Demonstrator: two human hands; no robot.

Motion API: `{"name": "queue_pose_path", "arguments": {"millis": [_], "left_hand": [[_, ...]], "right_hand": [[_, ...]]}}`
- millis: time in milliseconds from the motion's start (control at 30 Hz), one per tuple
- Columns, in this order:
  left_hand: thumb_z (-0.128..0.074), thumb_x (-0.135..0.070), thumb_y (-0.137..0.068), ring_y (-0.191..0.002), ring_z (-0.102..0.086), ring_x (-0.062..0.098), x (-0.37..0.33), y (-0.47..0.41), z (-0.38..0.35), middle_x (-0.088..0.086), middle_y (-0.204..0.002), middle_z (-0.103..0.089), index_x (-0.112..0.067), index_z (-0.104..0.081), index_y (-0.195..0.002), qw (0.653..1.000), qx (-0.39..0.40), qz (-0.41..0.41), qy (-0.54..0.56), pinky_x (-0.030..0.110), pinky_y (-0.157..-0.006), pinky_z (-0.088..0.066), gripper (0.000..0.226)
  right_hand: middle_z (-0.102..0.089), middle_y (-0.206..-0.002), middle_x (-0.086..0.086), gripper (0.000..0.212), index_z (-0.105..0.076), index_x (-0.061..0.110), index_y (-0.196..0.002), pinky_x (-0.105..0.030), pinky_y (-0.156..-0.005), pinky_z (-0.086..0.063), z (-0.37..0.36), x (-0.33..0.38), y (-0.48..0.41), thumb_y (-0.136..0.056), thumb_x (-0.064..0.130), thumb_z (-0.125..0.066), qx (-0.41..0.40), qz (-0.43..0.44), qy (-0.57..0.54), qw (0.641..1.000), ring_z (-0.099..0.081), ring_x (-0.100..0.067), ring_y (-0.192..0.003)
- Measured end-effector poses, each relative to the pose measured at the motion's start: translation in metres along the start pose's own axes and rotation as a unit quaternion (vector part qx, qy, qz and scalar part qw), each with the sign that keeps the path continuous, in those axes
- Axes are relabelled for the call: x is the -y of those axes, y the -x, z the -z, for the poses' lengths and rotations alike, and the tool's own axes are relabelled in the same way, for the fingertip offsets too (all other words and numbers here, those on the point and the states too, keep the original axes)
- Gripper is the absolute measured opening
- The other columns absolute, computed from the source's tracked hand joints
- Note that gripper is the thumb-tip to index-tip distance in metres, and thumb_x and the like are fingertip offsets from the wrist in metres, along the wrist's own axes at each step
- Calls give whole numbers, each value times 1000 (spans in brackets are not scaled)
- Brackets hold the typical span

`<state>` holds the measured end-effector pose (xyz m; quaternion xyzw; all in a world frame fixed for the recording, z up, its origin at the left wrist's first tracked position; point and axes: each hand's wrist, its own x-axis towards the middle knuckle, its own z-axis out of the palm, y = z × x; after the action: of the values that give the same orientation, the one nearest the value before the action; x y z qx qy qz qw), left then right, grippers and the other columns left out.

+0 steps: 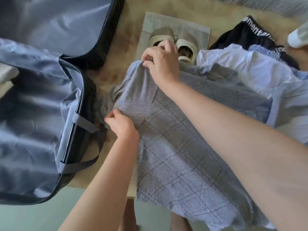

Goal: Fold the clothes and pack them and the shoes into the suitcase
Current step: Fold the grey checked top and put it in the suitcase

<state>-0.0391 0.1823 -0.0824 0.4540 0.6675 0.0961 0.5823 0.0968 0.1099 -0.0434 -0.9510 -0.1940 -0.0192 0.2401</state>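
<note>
A grey checked garment point(180, 155) lies spread on the wooden table, its lower edge hanging over the front. Its striped waistband point(135, 99) runs along the left side. My right hand point(162, 62) pinches the far end of that waistband, and my left hand point(120, 122) pinches its near end. A pair of beige shoes point(183, 45) sits on a newspaper point(198, 25) just beyond my right hand. The open suitcase point(41, 100), lined in blue-grey fabric with elastic straps, lies to the left, partly over the table edge.
More clothes are piled at the right: a white and pale blue garment point(253, 67) and a black one with a lettered waistband point(256, 30). A white sock point(298, 37) lies at the far right. The table's front edge point(131, 192) is near me; green floor below.
</note>
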Motion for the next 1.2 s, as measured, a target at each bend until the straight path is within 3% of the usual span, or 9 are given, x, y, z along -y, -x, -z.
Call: {"name": "queue_pose_path", "arguments": {"millis": [167, 233, 300, 400, 600, 800, 967, 1067, 1200], "left_hand": [[-41, -19, -101, -95, -47, 16, -16, -1, 5, 1, -109, -48, -7, -48, -122, 997, -25, -69, 10, 15, -72, -33, 25], [-44, -16, -100, -92, -47, 15, -13, -1, 7, 1, -107, -48, -8, -48, -116, 995, -19, -100, -16, 11, -67, -31, 18], [-48, -8, -97, -87, -50, 14, -4, -1, 11, 3, -109, -48, -10, -45, -113, 992, 3, -120, -47, 11, -67, -35, 17], [-55, 3, -87, -97, -52, 21, 9, 2, 17, 8, -117, -42, -4, -46, -117, 965, 12, -225, -132, 15, -83, -39, 33], [-51, -3, -91, -105, -43, 19, 1, 25, -1, -6, -106, -51, -17, -59, -105, 847, 132, -443, -264, 13, -90, -29, 22], [-55, -9, -91, -112, -45, 21, -30, 36, -70, -4, -112, -62, -19, -66, -107, 723, 214, -575, -316, 26, -94, -30, 22], [-60, -18, -90, -124, -39, 22, -51, 40, -126, -4, -123, -60, -22, -61, -123, 610, 244, -635, -408, 27, -95, -22, 32], [-66, -30, -87, -127, -34, 24, -56, 36, -147, -1, -126, -59, -23, -58, -127, 536, 276, -618, -505, 33, -102, -18, 41], [-69, -36, -83, -125, -35, 27, -54, 36, -159, 1, -124, -56, -26, -66, -118, 479, 261, -662, -514, 36, -103, -20, 36]], "right_hand": [[-21, -71, 19, 17, -68, 21, -102, -24, -93, -22, -8, 21, -9, -92, 29, -57, 22, 12, 8, 1000, -44, -18, -109], [-35, -75, 17, 17, -66, 20, -104, -26, -94, -22, -17, 13, -8, -92, 27, -56, 46, 3, 21, 999, -42, -19, -112], [-59, -100, 9, 20, -65, 19, -108, -28, -96, -20, -24, 2, -3, -90, 25, -60, 83, 0, 26, 996, -40, -21, -119], [-58, -129, 2, 29, -67, 18, -113, -29, -97, -20, -22, -17, 12, -85, 25, -66, 63, -12, -36, 997, -39, -25, -124], [-64, -116, 0, 21, -68, 18, -105, -9, -89, -20, 28, -114, 58, -87, 13, -60, -121, -168, -54, 977, -50, -26, -113], [-58, -110, -2, 34, -60, 17, -124, -36, -99, -34, 67, -198, 88, -90, 15, -61, -52, -388, -28, 920, -41, -31, -121], [-64, -118, -4, 47, -55, 20, -130, -42, -100, -34, 73, -224, 80, -86, 29, -69, 45, -385, -20, 921, -36, -31, -125], [-68, -110, -2, 34, -66, 20, -114, -38, -96, -30, 75, -229, 71, -84, 36, -70, 63, -382, 11, 922, -38, -32, -121], [-67, -102, 0, 23, -67, 19, -102, -34, -94, -28, 80, -231, 66, -83, 33, -70, 9, -350, -26, 936, -48, -26, -115]]}}
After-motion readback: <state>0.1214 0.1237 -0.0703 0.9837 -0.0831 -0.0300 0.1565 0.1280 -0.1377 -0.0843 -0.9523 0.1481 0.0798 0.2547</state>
